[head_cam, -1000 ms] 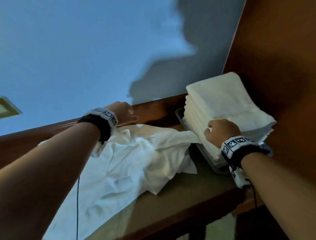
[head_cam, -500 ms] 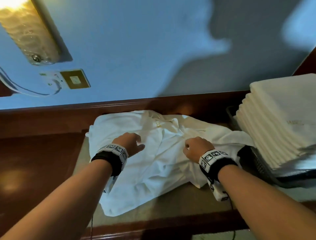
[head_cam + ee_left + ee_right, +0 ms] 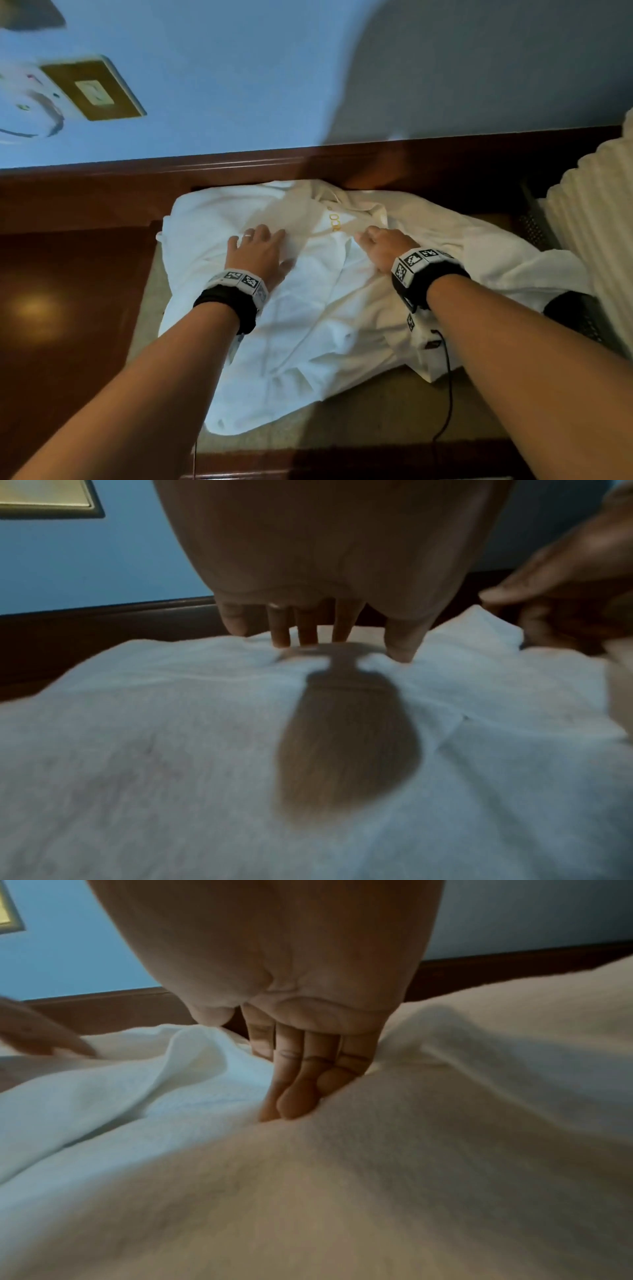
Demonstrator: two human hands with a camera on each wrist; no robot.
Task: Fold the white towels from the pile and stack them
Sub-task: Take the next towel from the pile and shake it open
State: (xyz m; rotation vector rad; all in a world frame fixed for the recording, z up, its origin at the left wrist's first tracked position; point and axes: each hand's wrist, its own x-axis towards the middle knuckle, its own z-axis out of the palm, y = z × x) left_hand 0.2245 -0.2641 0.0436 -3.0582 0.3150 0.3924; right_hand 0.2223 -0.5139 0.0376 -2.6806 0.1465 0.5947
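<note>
A crumpled pile of white towels (image 3: 308, 325) lies on the desk pad in the head view, with a gold embroidered mark near its far edge. My left hand (image 3: 263, 243) lies on the pile's far left part, fingers straight and spread. In the left wrist view its fingertips (image 3: 310, 639) touch the cloth (image 3: 205, 737). My right hand (image 3: 373, 240) sits just right of the mark. In the right wrist view its fingers (image 3: 291, 1096) curl back and dig into a fold of towel (image 3: 445, 1150). A tall stack of folded towels (image 3: 596, 222) stands at the right edge.
The stack rests in a dark mesh tray (image 3: 534, 222). A raised wooden ledge (image 3: 239, 168) and a blue wall run behind the pile. A brass wall plate (image 3: 92, 90) is at upper left. A thin black cable (image 3: 448, 377) hangs from my right wrist.
My right hand left the folded stack and came onto the loose pile. Both hands slid toward the pile's far edge, and my left fingers went from curled to straight.
</note>
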